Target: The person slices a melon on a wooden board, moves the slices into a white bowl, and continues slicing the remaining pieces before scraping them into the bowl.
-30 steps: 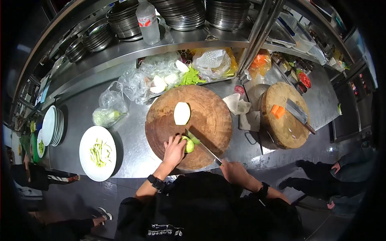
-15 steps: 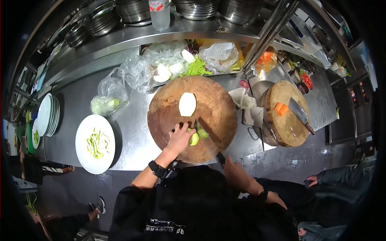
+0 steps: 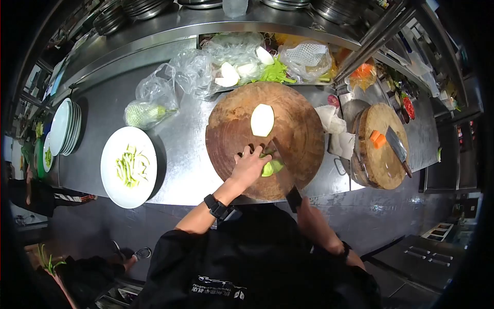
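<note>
On the round wooden chopping board [image 3: 298, 113], my left hand [image 3: 249, 167] presses down with bent fingers on a green vegetable piece [image 3: 267, 169], perhaps squash or gourd. My right hand [image 3: 311, 219] is closed round the black handle of a kitchen knife [image 3: 283, 167]. Its blade lies along the right side of the green piece, close to my left fingertips, and is slightly blurred. A pale, flat-cut vegetable half [image 3: 262, 120] rests farther up the board. To the left, a white plate [image 3: 109, 172] carries green strips [image 3: 132, 166].
A second round board [image 3: 383, 167] at right bears carrot pieces [image 3: 377, 138] and a cleaver [image 3: 395, 144]. Bagged vegetables [image 3: 149, 110] and a tray of greens [image 3: 278, 70] stand behind. Stacked plates [image 3: 73, 126] are at far left. Another person's shoe [image 3: 143, 253] shows below left.
The view has shifted, so the counter appears farther right and higher. My left hand still presses the green piece, and the knife stays beside it. The person at lower right is out of view.
</note>
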A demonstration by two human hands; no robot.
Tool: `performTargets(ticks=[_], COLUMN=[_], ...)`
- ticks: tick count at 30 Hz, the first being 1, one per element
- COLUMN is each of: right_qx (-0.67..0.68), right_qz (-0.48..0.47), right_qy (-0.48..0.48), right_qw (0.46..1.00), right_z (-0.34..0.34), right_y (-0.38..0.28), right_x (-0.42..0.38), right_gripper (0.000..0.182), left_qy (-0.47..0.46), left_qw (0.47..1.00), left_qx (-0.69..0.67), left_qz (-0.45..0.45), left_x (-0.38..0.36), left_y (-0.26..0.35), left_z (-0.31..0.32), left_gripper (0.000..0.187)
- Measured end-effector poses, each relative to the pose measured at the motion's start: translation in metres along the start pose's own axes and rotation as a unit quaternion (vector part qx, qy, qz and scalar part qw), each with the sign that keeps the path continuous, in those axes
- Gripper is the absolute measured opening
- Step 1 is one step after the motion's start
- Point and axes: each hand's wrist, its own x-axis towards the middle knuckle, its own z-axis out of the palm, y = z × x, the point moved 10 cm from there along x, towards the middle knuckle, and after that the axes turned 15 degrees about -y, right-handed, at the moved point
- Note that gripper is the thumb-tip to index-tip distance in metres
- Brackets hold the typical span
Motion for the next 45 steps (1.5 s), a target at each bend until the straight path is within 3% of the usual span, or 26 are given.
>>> performTargets(ticks=[4, 7, 10, 12, 16, 19, 21, 31, 34, 39, 45], right_qx=[0.028, 0.012, -0.004, 0.025, 0.009, 0.001, 0.070, 0.035, 0.041, 0.009, 0.022], right_qz=[-0.035, -0.017, 0.025, -0.028, -0.044, 0.027, -0.019, -0.004, -0.017, -0.043, -0.054], right_qy=[0.057, 0.022, -0.005, 0.055, 0.059, 0.010, 0.051, 0.016, 0.051, 0.028, 0.048], right_qw=[0.997, 1.000, 1.000, 0.998, 0.997, 1.000, 0.996, 0.999, 0.998, 0.999, 0.997], right_z=[-0.008, -0.018, 0.003, 0.003, -0.024, -0.009, 0.001, -0.003, -0.004, -0.025, 0.004], right_y=[-0.009, -0.016, -0.009, -0.014, -0.025, -0.018, -0.014, -0.030, -0.023, -0.041, -0.031], right_x=[0.012, 0.002, 0.004, 0.020, 0.007, 0.006, 0.024, 0.015, 0.037, 0.012, 0.040], right_gripper=[0.018, 0.017, 0.018, 0.018, 0.018, 0.017, 0.018, 0.018, 0.017, 0.018, 0.017], left_qy=[0.005, 0.051, 0.030, 0.037, 0.072, 0.065, 0.069, 0.108, 0.128, 0.142, 0.165], left_qw=[1.000, 0.998, 0.999, 0.999, 0.995, 0.995, 0.995, 0.985, 0.980, 0.976, 0.966], left_qx=[-0.008, -0.013, -0.022, -0.020, -0.036, -0.044, -0.043, -0.092, -0.112, -0.096, -0.114], left_qz=[0.002, 0.021, 0.028, 0.031, 0.057, 0.057, 0.061, 0.102, 0.108, 0.137, 0.164], left_x=[0.000, -0.004, -0.002, -0.002, -0.004, -0.004, -0.007, -0.005, -0.008, -0.011, -0.010], left_y=[-0.004, -0.004, -0.007, -0.007, -0.007, -0.009, -0.010, -0.015, -0.016, -0.013, -0.017], left_z=[0.003, -0.003, 0.001, 0.001, -0.004, -0.002, 0.002, -0.005, -0.010, -0.017, -0.020], left_gripper=[0.037, 0.035, 0.037, 0.037, 0.034, 0.032, 0.030, 0.014, 0.007, 0.011, 0.007])
